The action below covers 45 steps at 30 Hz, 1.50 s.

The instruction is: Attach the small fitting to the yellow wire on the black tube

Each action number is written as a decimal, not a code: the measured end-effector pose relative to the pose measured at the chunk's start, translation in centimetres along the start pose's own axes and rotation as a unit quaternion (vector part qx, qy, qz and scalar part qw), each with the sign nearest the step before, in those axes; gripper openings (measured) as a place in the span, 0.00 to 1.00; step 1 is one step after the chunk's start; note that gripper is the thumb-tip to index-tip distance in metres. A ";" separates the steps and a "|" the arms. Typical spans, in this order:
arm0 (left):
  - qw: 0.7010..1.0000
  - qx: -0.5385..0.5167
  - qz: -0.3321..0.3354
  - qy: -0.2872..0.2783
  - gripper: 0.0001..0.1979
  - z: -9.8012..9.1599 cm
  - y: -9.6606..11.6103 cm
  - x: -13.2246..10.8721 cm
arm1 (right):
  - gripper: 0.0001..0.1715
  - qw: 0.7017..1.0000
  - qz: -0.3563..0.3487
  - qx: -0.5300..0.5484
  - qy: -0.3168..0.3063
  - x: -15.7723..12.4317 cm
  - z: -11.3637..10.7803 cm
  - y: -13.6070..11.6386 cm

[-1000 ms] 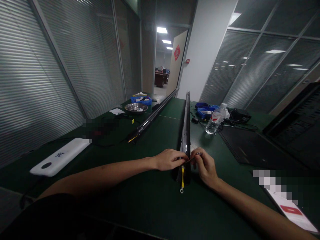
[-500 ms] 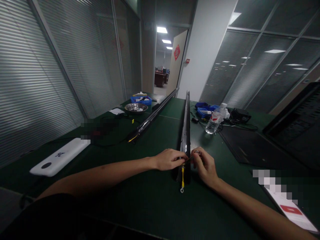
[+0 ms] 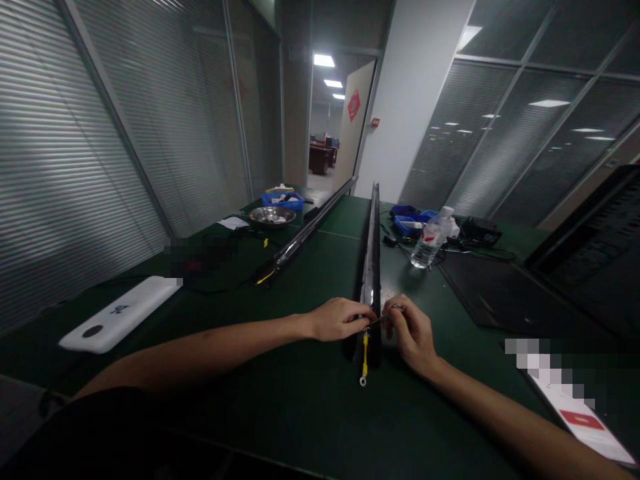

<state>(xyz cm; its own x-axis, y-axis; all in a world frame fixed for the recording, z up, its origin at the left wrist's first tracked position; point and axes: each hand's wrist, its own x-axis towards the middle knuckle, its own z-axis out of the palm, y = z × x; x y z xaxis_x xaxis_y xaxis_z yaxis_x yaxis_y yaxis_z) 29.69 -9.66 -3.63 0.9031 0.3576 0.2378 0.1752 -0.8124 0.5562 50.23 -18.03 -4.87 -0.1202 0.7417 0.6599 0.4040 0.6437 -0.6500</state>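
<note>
A long dark rail (image 3: 371, 267) with a shiny, clear-looking covering runs away from me across the green table (image 3: 310, 413). From its near end hangs a short yellow lead (image 3: 365, 350) tipped with a metal ring terminal (image 3: 363, 381). My left hand (image 3: 343, 319) lies over this end from the left, thumb and fingers pinched together; what sits between them is too small to make out. To the right of the rail, my right hand (image 3: 411, 333) is closed on a slim metal tool (image 3: 399, 307) with a ring-like handle. The tool's thin tip points at my left fingertips.
A second rail (image 3: 310, 230) lies left of the first. Beyond it are a metal bowl (image 3: 273, 215) and a blue tray (image 3: 283, 200). A water bottle (image 3: 433, 239) and blue bins (image 3: 413, 223) stand right, near a black mat (image 3: 490, 287). A white case (image 3: 120, 313) is at left.
My right hand has turned slightly, and the metal tool's ring-like end shows more plainly, a little farther right. The ring terminal has shifted marginally left; my left hand stays put.
</note>
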 end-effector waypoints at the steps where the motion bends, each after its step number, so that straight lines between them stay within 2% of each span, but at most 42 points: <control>1: 1.000 0.001 0.002 0.001 0.12 0.0 0.0 0.0 | 0.13 1.000 0.004 -0.002 0.004 0.0 0.0 0.0; 7: 1.000 0.002 0.002 0.006 0.11 0.1 0.0 0.0 | 0.13 1.000 0.017 -0.021 -0.005 0.0 0.1 -0.1; 20: 1.000 -0.008 -0.002 -0.001 0.11 -0.1 0.2 0.0 | 0.14 0.999 -0.008 0.005 -0.032 0.0 -0.1 0.3; 28: 1.000 0.009 -0.002 0.002 0.11 0.1 -0.1 0.0 | 0.13 1.000 0.010 -0.011 0.001 -0.1 0.1 0.1; 45: 1.000 -0.008 0.003 0.004 0.10 0.0 0.0 0.0 | 0.15 0.999 -0.015 -0.004 -0.039 0.1 -0.1 0.3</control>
<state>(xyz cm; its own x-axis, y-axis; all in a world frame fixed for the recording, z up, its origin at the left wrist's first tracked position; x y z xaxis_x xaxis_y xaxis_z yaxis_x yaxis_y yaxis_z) 29.66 -9.66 -3.64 0.9011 0.3563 0.2471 0.1636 -0.8070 0.5674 50.43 -17.82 -4.97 -0.2019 0.7350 0.6473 0.4065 0.6642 -0.6274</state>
